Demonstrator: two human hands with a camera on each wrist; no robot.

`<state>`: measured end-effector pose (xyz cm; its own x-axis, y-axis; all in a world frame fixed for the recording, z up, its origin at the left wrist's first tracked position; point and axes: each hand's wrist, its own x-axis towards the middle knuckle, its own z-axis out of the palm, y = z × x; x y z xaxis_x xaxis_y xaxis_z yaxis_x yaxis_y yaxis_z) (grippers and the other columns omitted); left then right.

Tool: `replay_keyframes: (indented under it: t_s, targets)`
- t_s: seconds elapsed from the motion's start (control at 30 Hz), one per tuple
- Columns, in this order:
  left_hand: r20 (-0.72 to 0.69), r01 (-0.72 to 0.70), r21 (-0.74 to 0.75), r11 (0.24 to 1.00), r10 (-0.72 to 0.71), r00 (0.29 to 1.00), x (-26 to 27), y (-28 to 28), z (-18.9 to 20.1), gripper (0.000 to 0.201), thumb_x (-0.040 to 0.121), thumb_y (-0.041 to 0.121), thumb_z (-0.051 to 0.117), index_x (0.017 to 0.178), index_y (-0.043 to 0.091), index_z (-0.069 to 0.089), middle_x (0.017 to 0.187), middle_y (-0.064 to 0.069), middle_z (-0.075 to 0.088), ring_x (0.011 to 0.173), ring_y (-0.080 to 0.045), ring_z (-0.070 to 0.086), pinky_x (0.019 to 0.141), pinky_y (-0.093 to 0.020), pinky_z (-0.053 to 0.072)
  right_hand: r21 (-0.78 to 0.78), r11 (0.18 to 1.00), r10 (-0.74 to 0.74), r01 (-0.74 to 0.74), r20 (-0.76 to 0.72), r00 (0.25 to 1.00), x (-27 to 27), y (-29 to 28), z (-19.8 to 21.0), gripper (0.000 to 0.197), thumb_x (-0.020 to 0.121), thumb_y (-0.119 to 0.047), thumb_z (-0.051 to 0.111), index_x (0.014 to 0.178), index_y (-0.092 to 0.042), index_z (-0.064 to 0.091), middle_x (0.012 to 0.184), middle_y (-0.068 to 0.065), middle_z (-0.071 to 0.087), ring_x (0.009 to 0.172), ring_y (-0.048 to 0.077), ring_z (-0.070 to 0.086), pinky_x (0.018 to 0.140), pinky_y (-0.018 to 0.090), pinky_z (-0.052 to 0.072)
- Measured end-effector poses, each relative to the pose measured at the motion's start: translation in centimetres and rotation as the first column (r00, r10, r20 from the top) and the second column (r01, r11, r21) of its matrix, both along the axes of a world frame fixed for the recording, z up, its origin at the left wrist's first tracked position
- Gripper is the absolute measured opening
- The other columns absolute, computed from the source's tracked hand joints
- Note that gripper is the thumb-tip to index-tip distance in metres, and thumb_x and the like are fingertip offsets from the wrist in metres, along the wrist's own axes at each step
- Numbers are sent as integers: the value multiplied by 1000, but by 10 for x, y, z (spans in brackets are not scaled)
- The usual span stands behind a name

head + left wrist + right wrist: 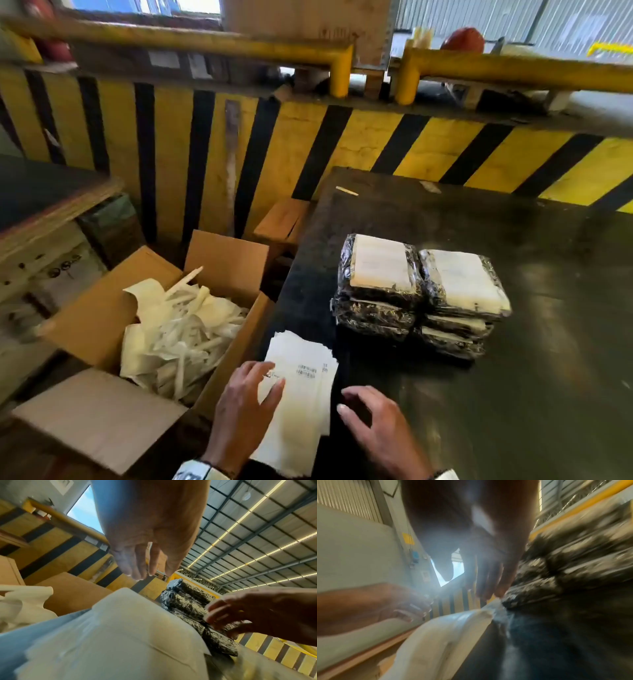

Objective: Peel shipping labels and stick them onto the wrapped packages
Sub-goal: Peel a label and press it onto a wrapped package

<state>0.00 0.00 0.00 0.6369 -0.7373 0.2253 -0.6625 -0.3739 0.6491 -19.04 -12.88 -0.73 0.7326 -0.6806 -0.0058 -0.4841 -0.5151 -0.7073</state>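
Note:
A loose stack of white shipping labels [301, 387] lies at the near left edge of the dark table [513, 394]. My left hand [253, 394] hovers over the stack with relaxed fingers, holding nothing; the left wrist view shows those fingers [137, 566] above the label sheets [120, 635]. My right hand [356, 404] hangs just right of the stack, fingers loosely bent and empty. Several black wrapped packages [418, 294] sit stacked in two piles mid-table, the top ones bearing white labels [383, 262]. The right wrist view is blurred; the labels [445, 635] and packages [573, 563] show there.
An open cardboard box [102, 318] full of peeled backing strips [178, 332] stands on the floor left of the table. A yellow-and-black striped barrier [239, 144] with yellow rails runs behind. A wooden shelf [51, 202] is at far left.

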Motion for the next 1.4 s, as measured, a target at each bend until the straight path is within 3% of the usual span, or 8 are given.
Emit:
replay_keyframes:
  t_s: [0.13, 0.43, 0.53, 0.63, 0.8, 0.9, 0.97, 1.4]
  targets:
    - [-60, -66, 159, 985, 76, 995, 13, -19, -9, 40, 78, 42, 71, 109, 18, 63, 101, 2, 62, 93, -17, 58, 76, -30, 48, -88, 990, 99, -113, -149, 984, 50, 1, -9, 85, 70, -64, 18, 143, -23, 34, 149, -7, 35, 138, 8, 27, 111, 20, 18]
    - [-453, -120, 8, 993, 111, 884, 48, -23, -22, 27, 66, 18, 85, 81, 13, 63, 73, 3, 67, 63, -7, 63, 50, -13, 44, -67, 991, 91, -113, -260, 961, 65, 7, -30, 101, 68, -83, 13, 149, -22, 14, 157, -5, 13, 142, 14, 16, 112, 24, 17]
    - [-530, -140, -49, 989, 93, 843, 55, -20, -22, 19, 70, 12, 82, 75, 10, 64, 70, -3, 69, 57, -5, 64, 48, -16, 46, -189, 976, 51, -112, -301, 952, 65, 3, -40, 88, 81, -78, 8, 137, -19, 41, 142, -2, 47, 125, 12, 38, 94, 23, 47]
    - [-615, -148, -109, 983, 50, 787, 60, -14, -14, 10, 78, 13, 76, 76, 9, 67, 69, -8, 71, 62, -12, 69, 53, -30, 56, -246, 964, 19, -98, -306, 952, 66, 2, -39, 64, 89, -67, 13, 121, -25, 50, 121, -4, 65, 108, 7, 44, 74, 21, 54]
    - [-734, -126, -317, 940, -159, 660, 57, -9, 38, 17, 84, 17, 66, 99, 8, 68, 90, -10, 75, 79, -29, 72, 66, -49, 59, -124, 990, -54, 62, 64, 997, 67, 6, -11, 58, 89, -67, 26, 109, -27, 64, 116, -10, 67, 111, 1, 50, 94, 20, 35]
    - [-757, -137, -384, 913, -226, 613, 49, -16, 62, 19, 86, 14, 63, 104, 7, 68, 93, -10, 75, 81, -28, 72, 63, -43, 60, 341, 940, -132, 22, 304, 943, 65, 14, 33, 43, 91, -45, 42, 92, -14, 71, 92, -5, 72, 93, 2, 62, 82, 20, 45]
    - [-769, -164, -397, 903, -229, 597, 46, -22, 70, 18, 86, 15, 64, 103, 9, 68, 93, -7, 75, 80, -25, 73, 61, -38, 60, 423, 905, -146, -32, 382, 913, 59, 20, 58, 33, 91, -30, 48, 83, -6, 69, 82, 9, 70, 80, 10, 63, 74, 22, 47]
    - [-840, -163, -329, 930, -209, 501, 27, -38, 72, 15, 83, 16, 69, 96, 9, 70, 92, -9, 75, 80, -27, 72, 68, -38, 59, 497, 867, -225, -21, 431, 874, 19, 28, 82, 17, 79, -14, 63, 86, -1, 71, 82, 8, 75, 81, 17, 70, 78, 24, 51]
